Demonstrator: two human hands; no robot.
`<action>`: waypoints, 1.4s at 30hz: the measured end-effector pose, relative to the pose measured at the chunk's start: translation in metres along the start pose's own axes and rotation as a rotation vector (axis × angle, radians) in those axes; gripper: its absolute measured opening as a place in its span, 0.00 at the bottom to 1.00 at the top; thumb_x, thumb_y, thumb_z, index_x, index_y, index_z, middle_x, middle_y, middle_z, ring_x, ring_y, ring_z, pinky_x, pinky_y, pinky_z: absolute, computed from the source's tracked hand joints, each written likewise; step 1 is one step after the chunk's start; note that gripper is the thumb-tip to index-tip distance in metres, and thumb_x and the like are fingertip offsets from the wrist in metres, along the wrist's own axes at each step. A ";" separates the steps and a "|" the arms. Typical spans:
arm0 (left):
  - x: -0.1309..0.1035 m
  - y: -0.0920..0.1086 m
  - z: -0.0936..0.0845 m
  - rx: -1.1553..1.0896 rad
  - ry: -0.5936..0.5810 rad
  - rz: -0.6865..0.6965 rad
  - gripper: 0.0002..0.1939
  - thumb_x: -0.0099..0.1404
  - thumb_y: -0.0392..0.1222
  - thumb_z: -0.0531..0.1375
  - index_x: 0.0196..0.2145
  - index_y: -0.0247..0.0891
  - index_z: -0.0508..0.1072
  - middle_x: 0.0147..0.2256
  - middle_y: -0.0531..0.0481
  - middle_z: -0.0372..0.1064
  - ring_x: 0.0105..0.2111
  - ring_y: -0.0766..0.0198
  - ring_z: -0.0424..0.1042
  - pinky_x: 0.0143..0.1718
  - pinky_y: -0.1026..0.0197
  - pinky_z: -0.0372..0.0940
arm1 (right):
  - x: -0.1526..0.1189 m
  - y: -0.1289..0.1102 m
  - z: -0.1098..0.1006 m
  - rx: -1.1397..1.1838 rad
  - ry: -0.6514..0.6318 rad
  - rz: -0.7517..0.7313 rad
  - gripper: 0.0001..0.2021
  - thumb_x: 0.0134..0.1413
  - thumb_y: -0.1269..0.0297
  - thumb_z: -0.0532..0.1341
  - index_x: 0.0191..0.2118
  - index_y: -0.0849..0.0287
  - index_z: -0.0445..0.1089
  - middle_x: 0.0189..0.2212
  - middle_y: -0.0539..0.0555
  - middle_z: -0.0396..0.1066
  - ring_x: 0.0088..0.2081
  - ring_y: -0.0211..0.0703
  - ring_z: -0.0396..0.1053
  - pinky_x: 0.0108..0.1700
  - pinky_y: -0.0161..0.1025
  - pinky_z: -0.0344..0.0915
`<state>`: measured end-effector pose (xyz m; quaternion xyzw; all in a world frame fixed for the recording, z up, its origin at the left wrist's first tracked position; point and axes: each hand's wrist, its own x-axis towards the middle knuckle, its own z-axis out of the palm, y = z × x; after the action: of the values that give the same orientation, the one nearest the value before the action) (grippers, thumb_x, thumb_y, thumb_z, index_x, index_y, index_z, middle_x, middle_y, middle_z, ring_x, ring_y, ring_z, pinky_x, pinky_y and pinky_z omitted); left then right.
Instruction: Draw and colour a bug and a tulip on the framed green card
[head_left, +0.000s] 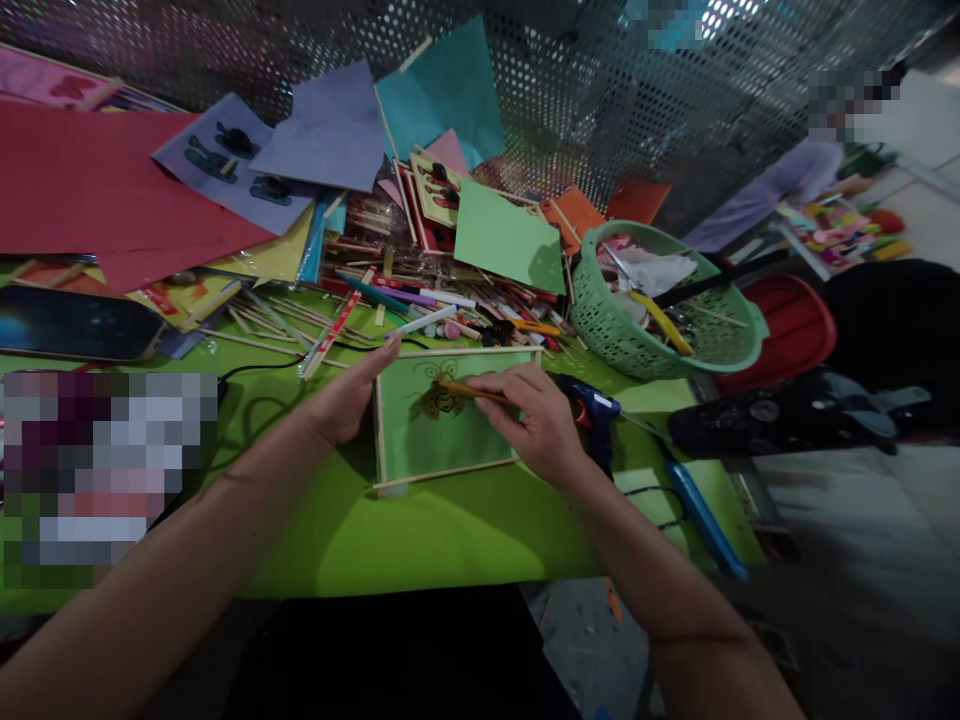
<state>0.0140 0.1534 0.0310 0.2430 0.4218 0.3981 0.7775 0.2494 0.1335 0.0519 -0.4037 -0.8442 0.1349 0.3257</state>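
Head view: the green panel (480, 442), edged with thin wooden strips, lies on the bench (322, 545) directly in front of you. Your right hand (534, 415) pinches a slim orange-brown stick-shaped tool (491, 392) between thumb and fingers, its tip at the dark insect motif (444, 402); contact cannot be confirmed. The low, pencil-like grip probably serves fine control. Your left hand (341, 405) stands beside the panel's left edge, thumb raised away from the palm; whether its hidden fingers grip the edge, you cannot tell. This position likely steadies the panel. The blue glue gun (596, 398) lies just beyond your right hand, presumably for easy reach.

The bench has a bright green covering. Behind the panel, note the loose wooden sticks (274, 318), markers (442, 298) and coloured sheets, with a smartphone (79, 322) at left and a green plastic basket (667, 300) at right. A perforated metal screen (570, 110) backs the bench; a person in lavender (784, 185) is at upper right.
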 end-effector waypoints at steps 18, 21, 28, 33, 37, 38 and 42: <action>-0.001 -0.001 -0.002 0.016 -0.047 0.024 0.23 0.62 0.58 0.61 0.48 0.42 0.79 0.39 0.44 0.82 0.51 0.42 0.76 0.55 0.45 0.69 | 0.000 0.003 -0.004 0.020 0.052 0.026 0.09 0.64 0.67 0.60 0.47 0.53 0.74 0.38 0.54 0.77 0.40 0.46 0.70 0.43 0.45 0.67; -0.001 -0.001 -0.002 0.007 -0.052 0.009 0.24 0.62 0.59 0.61 0.47 0.41 0.79 0.38 0.43 0.82 0.51 0.42 0.76 0.54 0.45 0.70 | -0.001 0.003 -0.005 0.028 0.067 0.022 0.09 0.64 0.67 0.60 0.47 0.54 0.74 0.39 0.54 0.77 0.40 0.45 0.70 0.43 0.44 0.67; -0.002 0.001 0.000 0.032 -0.035 -0.007 0.29 0.62 0.61 0.59 0.53 0.40 0.77 0.39 0.42 0.82 0.50 0.40 0.76 0.54 0.43 0.69 | -0.001 0.003 -0.005 0.018 0.027 0.024 0.09 0.64 0.67 0.60 0.47 0.54 0.74 0.37 0.54 0.77 0.39 0.45 0.70 0.42 0.44 0.67; -0.001 0.000 -0.001 0.033 -0.053 -0.014 0.29 0.61 0.62 0.59 0.51 0.40 0.78 0.40 0.41 0.82 0.50 0.41 0.77 0.54 0.44 0.70 | -0.001 0.003 -0.006 0.028 0.036 0.023 0.09 0.64 0.67 0.60 0.47 0.54 0.75 0.38 0.54 0.77 0.40 0.45 0.70 0.42 0.44 0.68; 0.001 -0.001 -0.003 0.025 -0.040 -0.001 0.28 0.60 0.62 0.60 0.49 0.40 0.79 0.39 0.41 0.82 0.50 0.41 0.77 0.55 0.44 0.69 | -0.001 0.003 -0.006 0.018 0.052 0.023 0.09 0.64 0.67 0.60 0.47 0.54 0.75 0.39 0.54 0.77 0.40 0.45 0.71 0.43 0.44 0.68; 0.001 -0.001 -0.002 0.026 -0.042 0.005 0.28 0.60 0.62 0.60 0.49 0.40 0.79 0.39 0.41 0.82 0.50 0.40 0.77 0.55 0.44 0.69 | -0.001 0.003 -0.007 0.012 0.054 0.024 0.09 0.64 0.67 0.60 0.47 0.54 0.74 0.39 0.54 0.77 0.40 0.45 0.71 0.43 0.45 0.68; -0.001 -0.001 0.000 0.042 -0.088 -0.001 0.30 0.61 0.64 0.59 0.50 0.40 0.78 0.41 0.40 0.81 0.52 0.40 0.75 0.55 0.42 0.68 | -0.001 0.003 -0.007 0.012 0.031 0.020 0.09 0.64 0.66 0.60 0.47 0.53 0.75 0.38 0.54 0.78 0.39 0.45 0.71 0.43 0.45 0.68</action>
<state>0.0140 0.1524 0.0307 0.2762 0.3956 0.3776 0.7903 0.2561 0.1343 0.0549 -0.4122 -0.8340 0.1370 0.3401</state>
